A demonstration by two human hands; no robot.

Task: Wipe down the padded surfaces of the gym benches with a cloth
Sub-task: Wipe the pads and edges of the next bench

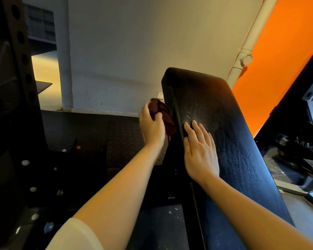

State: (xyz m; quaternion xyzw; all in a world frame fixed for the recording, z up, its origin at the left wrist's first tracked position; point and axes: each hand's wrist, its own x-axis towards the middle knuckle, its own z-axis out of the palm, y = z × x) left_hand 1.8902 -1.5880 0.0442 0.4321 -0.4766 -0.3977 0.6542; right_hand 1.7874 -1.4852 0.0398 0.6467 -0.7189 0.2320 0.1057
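Observation:
A black padded bench back (222, 123) slopes up and away through the middle of the view, its surface glossy with damp streaks. My left hand (152, 127) grips a dark red cloth (165, 113) against the pad's left side edge. My right hand (200, 150) lies flat on the pad's top face, fingers straight and pointing up the slope, holding nothing.
A black steel rack upright (23, 73) with round holes and bolted feet stands at the left. Black checker-plate flooring (123, 139) lies beyond the bench. Another black machine frame (294, 134) stands at the right. A white wall, a white pipe (249, 51) and an orange wall are behind.

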